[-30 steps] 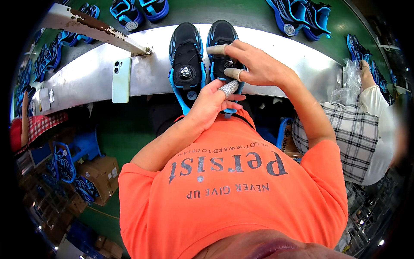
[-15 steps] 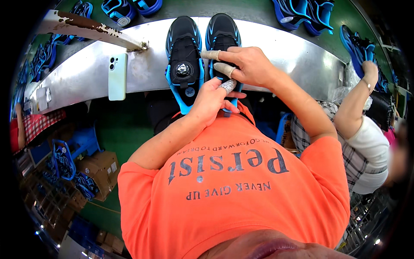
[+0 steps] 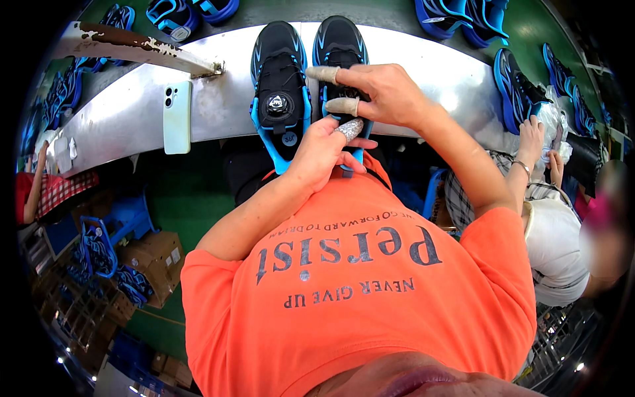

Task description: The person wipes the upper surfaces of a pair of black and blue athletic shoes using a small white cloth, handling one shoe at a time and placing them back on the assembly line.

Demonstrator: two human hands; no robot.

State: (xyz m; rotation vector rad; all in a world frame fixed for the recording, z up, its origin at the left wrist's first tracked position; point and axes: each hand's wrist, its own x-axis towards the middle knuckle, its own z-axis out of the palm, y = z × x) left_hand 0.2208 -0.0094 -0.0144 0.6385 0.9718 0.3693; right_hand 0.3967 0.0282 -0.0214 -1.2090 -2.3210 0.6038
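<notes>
Two black sneakers with bright blue trim stand side by side before me, toes pointing away. The left sneaker shows a round dial on its tongue. The right sneaker is partly covered by my hands. My left hand, with a silvery wrap on one finger, is closed around the heel collar of the right sneaker. My right hand reaches over that sneaker's tongue, two fingers in beige finger covers stretched out and apart across its upper. Whatever lies under the right hand is hidden.
Both sneakers stand on a metal bench. A pale green phone lies left of them, near a rusty white metal bar. More sneakers sit on the green surface beyond. At right, a co-worker's hand touches another sneaker.
The co-worker at right has brought a sneaker nearer onto the bench end. My sneakers have shifted very slightly; my right hand's fingers have moved a little left over the upper.
</notes>
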